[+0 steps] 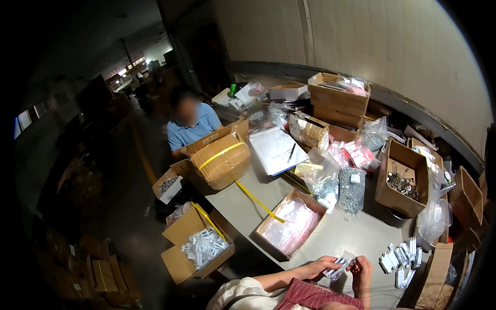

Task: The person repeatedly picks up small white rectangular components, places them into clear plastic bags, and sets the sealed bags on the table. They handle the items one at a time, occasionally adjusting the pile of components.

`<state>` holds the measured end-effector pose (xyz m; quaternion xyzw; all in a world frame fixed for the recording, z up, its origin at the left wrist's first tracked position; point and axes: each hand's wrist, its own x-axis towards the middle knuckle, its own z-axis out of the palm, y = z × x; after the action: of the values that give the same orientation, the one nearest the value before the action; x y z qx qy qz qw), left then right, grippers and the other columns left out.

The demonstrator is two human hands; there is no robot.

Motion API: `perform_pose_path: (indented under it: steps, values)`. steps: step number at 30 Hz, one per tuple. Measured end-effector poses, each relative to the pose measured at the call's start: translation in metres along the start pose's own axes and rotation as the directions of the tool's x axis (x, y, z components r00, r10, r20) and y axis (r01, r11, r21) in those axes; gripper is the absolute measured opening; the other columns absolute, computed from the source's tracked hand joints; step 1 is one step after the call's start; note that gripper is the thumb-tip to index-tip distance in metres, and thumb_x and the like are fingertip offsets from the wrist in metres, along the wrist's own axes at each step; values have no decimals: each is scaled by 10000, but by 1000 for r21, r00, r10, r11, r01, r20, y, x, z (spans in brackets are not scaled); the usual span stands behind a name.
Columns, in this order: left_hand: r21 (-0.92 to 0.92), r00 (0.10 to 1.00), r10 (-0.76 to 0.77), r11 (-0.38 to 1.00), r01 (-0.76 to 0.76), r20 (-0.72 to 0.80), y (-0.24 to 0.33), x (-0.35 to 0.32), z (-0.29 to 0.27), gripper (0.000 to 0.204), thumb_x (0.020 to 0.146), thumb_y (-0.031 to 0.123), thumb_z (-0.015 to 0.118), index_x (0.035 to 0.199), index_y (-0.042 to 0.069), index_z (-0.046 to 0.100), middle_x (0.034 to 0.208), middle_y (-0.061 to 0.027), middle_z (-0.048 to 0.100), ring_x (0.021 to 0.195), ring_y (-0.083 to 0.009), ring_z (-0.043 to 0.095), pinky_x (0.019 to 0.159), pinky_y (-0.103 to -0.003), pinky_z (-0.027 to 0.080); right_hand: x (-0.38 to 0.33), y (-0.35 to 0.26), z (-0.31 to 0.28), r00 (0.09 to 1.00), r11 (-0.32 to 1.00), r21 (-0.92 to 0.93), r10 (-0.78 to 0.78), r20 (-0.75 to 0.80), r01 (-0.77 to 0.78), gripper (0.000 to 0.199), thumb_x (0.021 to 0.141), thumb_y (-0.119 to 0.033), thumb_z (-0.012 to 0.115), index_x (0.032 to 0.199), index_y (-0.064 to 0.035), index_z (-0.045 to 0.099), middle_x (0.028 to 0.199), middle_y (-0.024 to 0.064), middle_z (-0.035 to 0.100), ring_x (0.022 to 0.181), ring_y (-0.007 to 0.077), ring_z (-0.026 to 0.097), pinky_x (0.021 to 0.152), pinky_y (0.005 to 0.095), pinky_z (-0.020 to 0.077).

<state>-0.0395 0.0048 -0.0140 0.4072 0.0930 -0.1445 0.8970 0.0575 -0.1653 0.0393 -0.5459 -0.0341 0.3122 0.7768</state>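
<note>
At the table's near edge, a small clear plastic bag (339, 265) with light metal-looking pieces inside is stretched between my hands. My left hand (321, 266) grips its left side, fingers closed around it. At the bag's upper right corner, my right hand (362, 269) pinches the edge with bent fingers. To the right of that hand lies a loose pile of silvery metal parts (402, 258), long and narrow. Beyond my left hand sits an open cardboard box (268, 238) filled with flat clear bags (294, 222) that have a pinkish tint.
Off the table's left side, an open carton (178, 264) holds several filled bags (205, 247). A yellow strap (258, 200) crosses the tabletop. Farther back are a clipboard (276, 150), a bag of screws (352, 191) and a box of metal pieces (400, 199). A co-worker (194, 124) sits behind a large carton (222, 163).
</note>
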Motion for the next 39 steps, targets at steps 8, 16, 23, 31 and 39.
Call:
perform_pose_path:
  steps: [8, 16, 23, 31, 39]
  values:
    - [87, 933, 62, 996, -34, -354, -47, 1, -28, 354, 919, 23, 626, 1265, 18, 552, 1054, -64, 677, 883, -127, 666, 695, -280, 539, 44, 108, -65, 839, 592, -637, -516, 170, 493, 247, 1001, -158, 607, 805, -9, 595, 666, 7, 562, 566, 84, 502, 524, 250, 413]
    - [-218, 952, 216, 940, -263, -217, 20, -46, 16, 476, 1006, 143, 575, 1449, 35, 438, 1278, -187, 649, 1060, -258, 702, 786, -343, 616, 43, 102, -62, 868, 642, -610, -467, 170, 465, 265, 996, -144, 603, 772, -8, 571, 653, 9, 522, 588, 74, 455, 530, 262, 384]
    - [-740, 631, 682, 194, -644, -370, 87, -99, -11, 322, 1037, 211, 500, 1313, 74, 593, 1348, -66, 636, 1191, -205, 610, 879, -370, 494, 45, 99, -65, 937, 668, -665, -315, 154, 334, 231, 978, -159, 608, 818, 7, 611, 683, 52, 563, 639, 124, 514, 591, 292, 436]
    - [-535, 457, 701, 127, -835, -547, 95, -160, -2, 272, 983, 247, 634, 1189, 70, 644, 1193, -71, 642, 1083, -216, 577, 960, -375, 450, 42, 99, -68, 928, 735, -569, -325, 182, 369, 236, 999, -172, 609, 821, -17, 604, 691, 17, 558, 581, 74, 490, 525, 241, 407]
    - [-765, 462, 826, 60, -642, -323, 92, -174, 4, 223, 865, 50, 638, 1087, 42, 623, 950, -44, 595, 913, -187, 540, 881, -330, 443, 45, 101, -67, 915, 696, -595, -329, 233, 402, 253, 1006, -175, 602, 805, -22, 581, 671, 9, 542, 599, 75, 491, 536, 246, 403]
